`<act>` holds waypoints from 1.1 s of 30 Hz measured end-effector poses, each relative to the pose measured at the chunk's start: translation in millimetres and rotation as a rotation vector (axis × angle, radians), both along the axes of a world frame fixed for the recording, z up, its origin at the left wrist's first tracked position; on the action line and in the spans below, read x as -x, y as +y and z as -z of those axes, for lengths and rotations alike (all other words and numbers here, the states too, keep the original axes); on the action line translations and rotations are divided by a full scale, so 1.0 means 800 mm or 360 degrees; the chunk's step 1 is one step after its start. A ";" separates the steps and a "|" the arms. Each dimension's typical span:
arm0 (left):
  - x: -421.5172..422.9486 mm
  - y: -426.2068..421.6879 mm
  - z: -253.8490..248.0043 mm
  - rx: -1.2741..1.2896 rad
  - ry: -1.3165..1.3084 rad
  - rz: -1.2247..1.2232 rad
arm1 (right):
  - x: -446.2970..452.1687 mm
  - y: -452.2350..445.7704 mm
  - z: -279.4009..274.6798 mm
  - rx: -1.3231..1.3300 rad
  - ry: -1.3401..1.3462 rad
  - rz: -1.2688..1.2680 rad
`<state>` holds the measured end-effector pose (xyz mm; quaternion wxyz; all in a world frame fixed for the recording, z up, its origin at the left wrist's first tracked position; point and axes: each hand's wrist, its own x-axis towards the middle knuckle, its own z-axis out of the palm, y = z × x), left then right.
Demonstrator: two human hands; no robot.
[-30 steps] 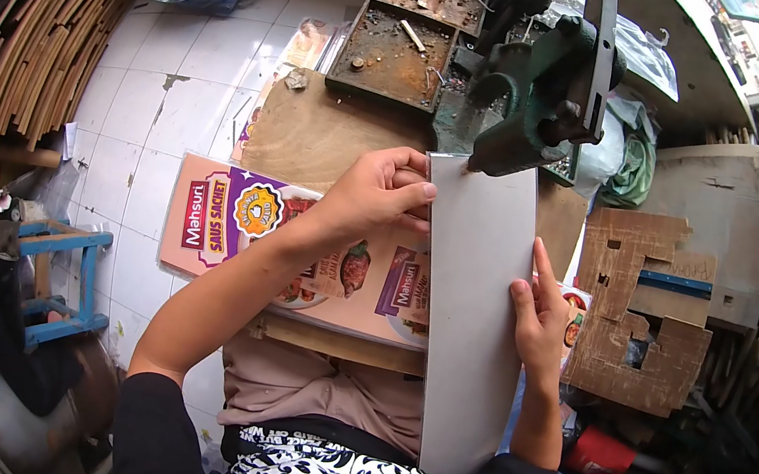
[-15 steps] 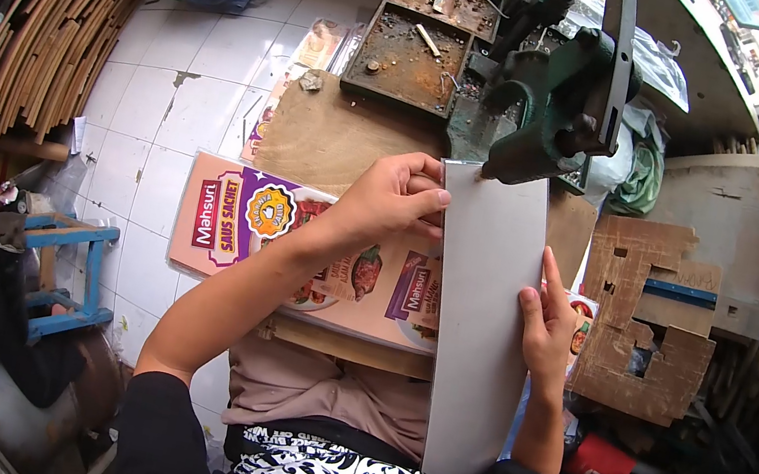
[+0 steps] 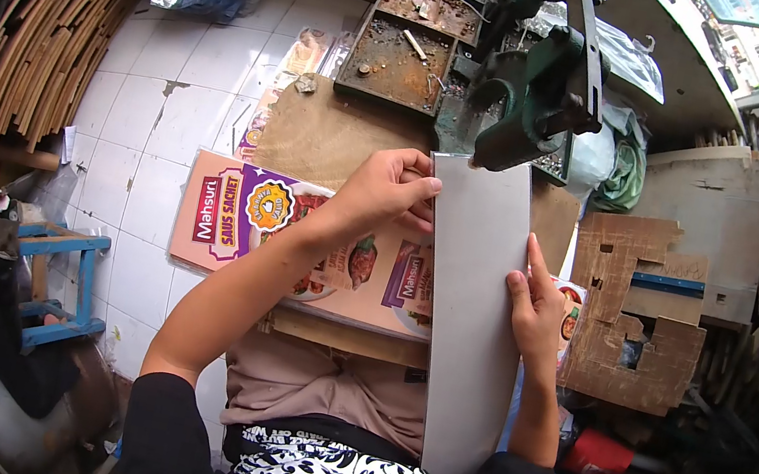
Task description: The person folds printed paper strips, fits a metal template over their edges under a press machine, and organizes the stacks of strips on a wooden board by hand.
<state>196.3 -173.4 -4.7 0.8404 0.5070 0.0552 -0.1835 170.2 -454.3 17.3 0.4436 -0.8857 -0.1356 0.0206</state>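
Observation:
A long grey panel (image 3: 474, 305) runs from my lap up to a dark green press (image 3: 539, 93), its far end under the press's nose. My left hand (image 3: 396, 189) grips the panel's far left edge, thumb near the corner and fingers curled, partly hidden. Along the right edge, my right hand (image 3: 537, 311) holds the panel with thumb on top and the index finger extended; its other fingers are partly out of sight. Beneath the panel lie printed Mahsuri sachet-sauce panels (image 3: 319, 262), on a wooden board (image 3: 324, 146).
A rusty compartment tray (image 3: 396, 57) with small metal bits adjoins the press. Wooden strips (image 3: 61, 29) lean at the left, above a blue stool frame (image 3: 81, 286). Cut brown cardboard (image 3: 626, 367) stands at the right, near a green bag (image 3: 626, 174).
The view has shifted slightly, so the press and tray appear a little further left. Both hands keep their hold on the grey panel, whose far end stays under the press.

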 end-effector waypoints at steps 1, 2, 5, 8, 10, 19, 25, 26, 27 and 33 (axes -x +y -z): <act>0.000 0.000 -0.001 0.0000 -0.0006 -0.0004 | 0.000 0.000 0.000 0.0000 -0.0006 -0.0004; 0.001 0.000 -0.002 0.0005 -0.0001 -0.0009 | 0.001 -0.001 0.000 -0.0013 0.0044 0.0009; 0.002 -0.001 -0.005 0.0028 0.0004 -0.0019 | 0.002 -0.001 -0.001 -0.0013 0.0108 0.0030; 0.002 -0.001 -0.003 0.0030 0.0006 -0.0020 | 0.004 0.000 -0.003 -0.0020 0.0139 0.0044; 0.001 -0.001 -0.002 0.0014 0.0004 -0.0025 | 0.003 0.001 -0.004 -0.0038 0.0153 0.0043; 0.003 -0.001 0.000 0.0023 -0.0017 -0.0017 | 0.005 0.005 -0.008 -0.0085 0.0189 0.0042; 0.002 0.001 -0.003 0.0003 -0.0059 -0.0029 | 0.007 0.004 -0.010 -0.0084 0.0199 0.0028; 0.001 0.002 -0.003 0.0023 -0.0047 -0.0022 | 0.007 0.005 -0.012 -0.0134 0.0227 0.0039; 0.002 0.000 -0.004 0.0043 -0.0029 -0.0009 | 0.011 0.005 -0.013 -0.0183 0.0260 0.0055; 0.007 0.001 -0.006 0.0092 -0.0062 -0.0056 | 0.047 -0.024 -0.010 -0.0206 0.0065 0.0085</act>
